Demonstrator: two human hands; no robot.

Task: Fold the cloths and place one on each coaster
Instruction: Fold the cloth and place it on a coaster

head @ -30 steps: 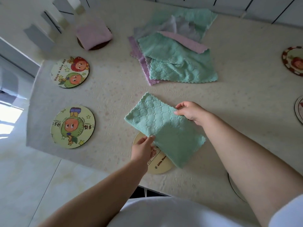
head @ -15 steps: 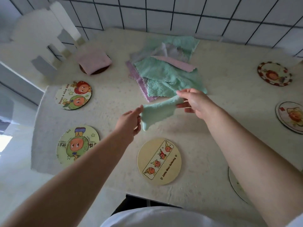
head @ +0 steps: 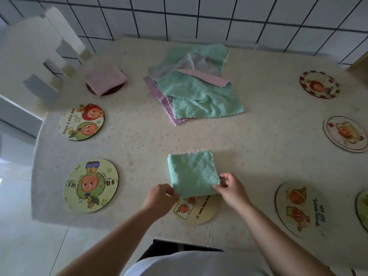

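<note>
Pinched at its two near corners, the folded green cloth [head: 192, 174] is held flat on the table [head: 258, 148], its near edge lying over the far part of the beige coaster [head: 196, 211] at 6 o'clock. The left corner is nipped by the left hand [head: 160, 202] and the right corner by the right hand [head: 232, 190], with fingers curled narrow around the fabric; this grip probably keeps the layers from sliding apart. It is judged that the cloth must be drawn toward 6 o'clock to sit centred on that coaster. At 12 o'clock the pile of unfolded cloths [head: 196, 90] is kept within reach. At 10 o'clock a folded pink cloth [head: 105, 78] is already placed on a dark coaster [head: 117, 89].
</note>
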